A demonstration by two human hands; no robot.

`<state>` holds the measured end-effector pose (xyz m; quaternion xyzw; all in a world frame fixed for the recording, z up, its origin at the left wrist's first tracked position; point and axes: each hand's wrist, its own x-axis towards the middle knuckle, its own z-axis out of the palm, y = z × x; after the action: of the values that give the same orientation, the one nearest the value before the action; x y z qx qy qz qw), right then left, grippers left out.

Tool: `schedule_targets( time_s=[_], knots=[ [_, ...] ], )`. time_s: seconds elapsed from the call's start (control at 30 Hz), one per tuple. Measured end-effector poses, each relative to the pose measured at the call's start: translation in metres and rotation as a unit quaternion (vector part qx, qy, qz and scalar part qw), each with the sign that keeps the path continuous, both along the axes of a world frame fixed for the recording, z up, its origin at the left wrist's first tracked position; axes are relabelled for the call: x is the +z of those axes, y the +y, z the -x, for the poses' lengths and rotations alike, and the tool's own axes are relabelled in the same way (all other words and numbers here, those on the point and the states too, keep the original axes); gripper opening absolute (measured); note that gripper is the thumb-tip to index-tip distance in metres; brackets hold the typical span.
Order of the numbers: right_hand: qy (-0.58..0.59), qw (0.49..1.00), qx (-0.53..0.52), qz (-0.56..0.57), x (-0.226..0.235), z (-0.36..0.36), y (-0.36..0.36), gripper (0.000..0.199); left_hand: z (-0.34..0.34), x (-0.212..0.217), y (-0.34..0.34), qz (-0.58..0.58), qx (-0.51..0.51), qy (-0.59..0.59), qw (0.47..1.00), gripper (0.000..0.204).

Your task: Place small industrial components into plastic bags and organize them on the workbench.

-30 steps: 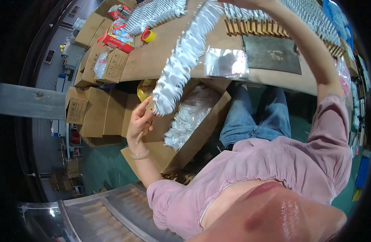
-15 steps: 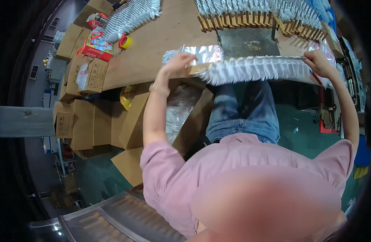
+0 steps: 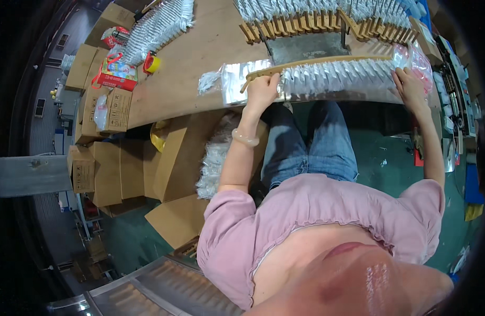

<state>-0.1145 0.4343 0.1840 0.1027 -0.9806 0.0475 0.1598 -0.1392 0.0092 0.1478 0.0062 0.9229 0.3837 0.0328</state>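
Left hand: fingers (image 3: 262, 90) curled shut round the left end of the wooden strip (image 3: 300, 64).
Right hand: fingertips (image 3: 411, 87) pinched at the right end of the white row (image 3: 337, 76); whether they also catch the wood, I cannot tell.
Wooden strip: along the table's near edge, right of centre, its white row facing the person; held at both ends, probably to keep its length level. Whether it rests on the table (image 3: 190, 60) is unclear.
White row: close-set, ribbed, shiny pieces, soft-looking.
Clear sheets: smooth, glossy plastic (image 3: 232, 88) lying flat by the left hand, likely for easy reach.
Far racks: similar wood-and-white pieces (image 3: 290, 29) lined up side by side, seemingly to save room.
Open box: stiff brown cardboard (image 3: 169, 158) below the table, left, holding crumpled clear plastic (image 3: 211, 171).
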Motion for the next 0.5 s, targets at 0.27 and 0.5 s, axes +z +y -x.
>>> schedule_targets(
  time_s=[0.27,0.5],
  knots=[
    [0.170,0.977,-0.014,0.125,-0.077,0.006,-0.006,0.019,-0.038,-0.051,0.039,-0.430,0.155,0.109,0.883,0.022],
    [0.153,0.969,-0.021,0.193,-0.084,0.034,-0.015,0.020,-0.013,-0.039,0.024,-0.371,0.135,0.129,0.910,0.015]
  ],
)
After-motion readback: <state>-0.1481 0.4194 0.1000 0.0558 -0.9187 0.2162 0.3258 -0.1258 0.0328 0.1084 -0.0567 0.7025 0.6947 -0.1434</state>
